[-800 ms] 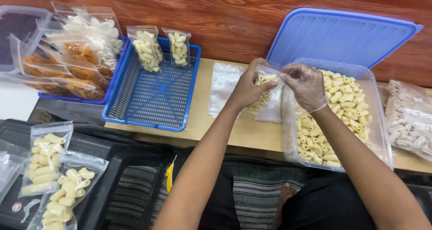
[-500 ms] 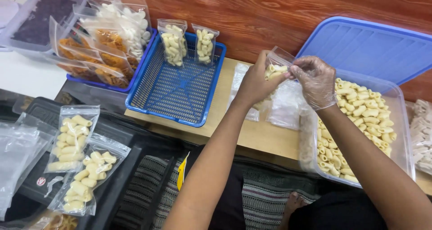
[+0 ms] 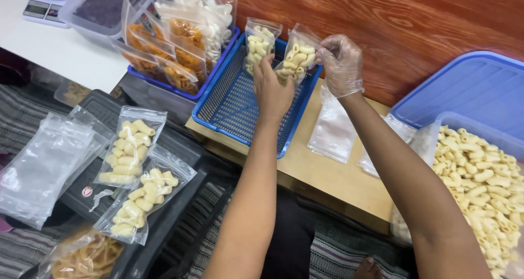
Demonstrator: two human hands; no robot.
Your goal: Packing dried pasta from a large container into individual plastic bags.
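Our hands hold a filled snack pouch over the blue basket.

Our left hand [image 3: 271, 91] grips the clear pouch [image 3: 293, 61]; our gloved right hand [image 3: 341, 63] pinches its top above the mesh basket [image 3: 229, 102].

A: What else am I seeing here?

B: I've got a scale [image 3: 45, 7] top left, orange snack bags [image 3: 164, 50] in the far basket, empty clear bags [image 3: 41, 167] lower left, and a big pasta tub [image 3: 480, 186] on the right.
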